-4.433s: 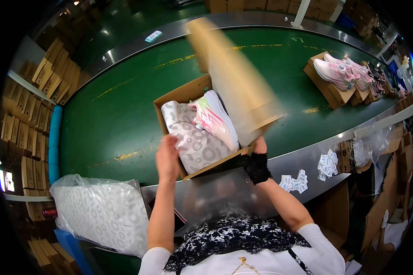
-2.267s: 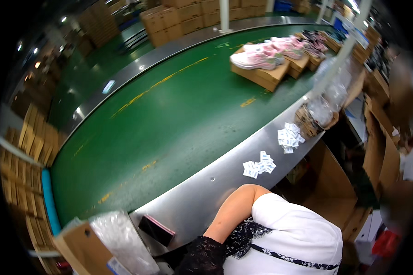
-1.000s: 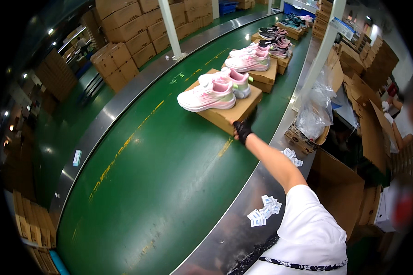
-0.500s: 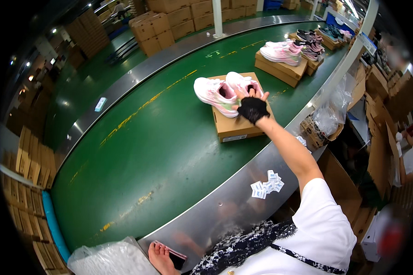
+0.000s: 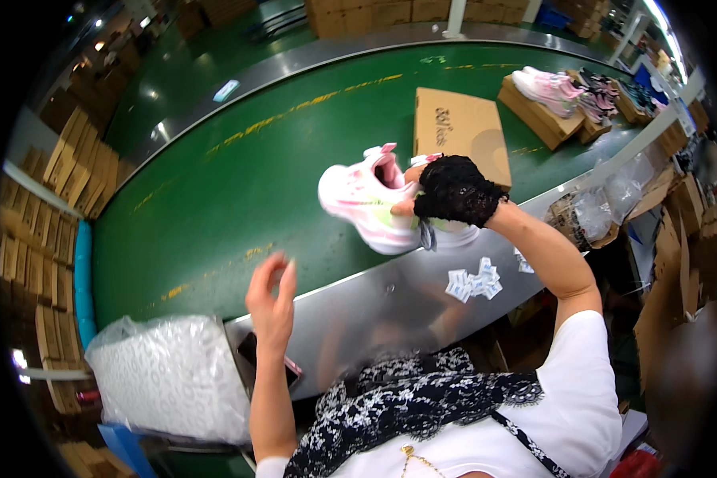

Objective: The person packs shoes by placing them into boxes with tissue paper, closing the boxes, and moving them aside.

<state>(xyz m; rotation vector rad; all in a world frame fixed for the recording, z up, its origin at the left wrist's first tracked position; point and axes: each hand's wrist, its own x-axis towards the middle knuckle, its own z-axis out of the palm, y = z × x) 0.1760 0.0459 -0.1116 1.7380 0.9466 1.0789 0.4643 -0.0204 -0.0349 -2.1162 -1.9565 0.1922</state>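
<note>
My right hand point(image 5: 454, 191), in a black lace fingerless glove, grips a pair of white-and-pink sneakers point(image 5: 366, 207) by their openings, thumb on one side and fingers over the other. The sneakers hang over the near edge of the green conveyor belt point(image 5: 247, 191); the farther right shoe is mostly hidden behind the glove. Bare, my left hand point(image 5: 272, 299) is raised to the left of the shoes, thumb and fingers apart, holding nothing. Just behind the shoes, a closed brown shoebox point(image 5: 462, 131) lies on the belt.
Small white packets point(image 5: 476, 281) lie on the metal ledge point(image 5: 350, 319). More sneakers on boxes point(image 5: 546, 92) stand farther along at the right. A plastic-wrapped stack point(image 5: 171, 374) sits at the lower left, beside a dark phone point(image 5: 291, 370). A carton with clear plastic bags point(image 5: 589, 215) stands at right.
My right hand has lifted the sneakers off the shoebox and brought them nearer and to the left. My left hand has risen from beside the phone.
</note>
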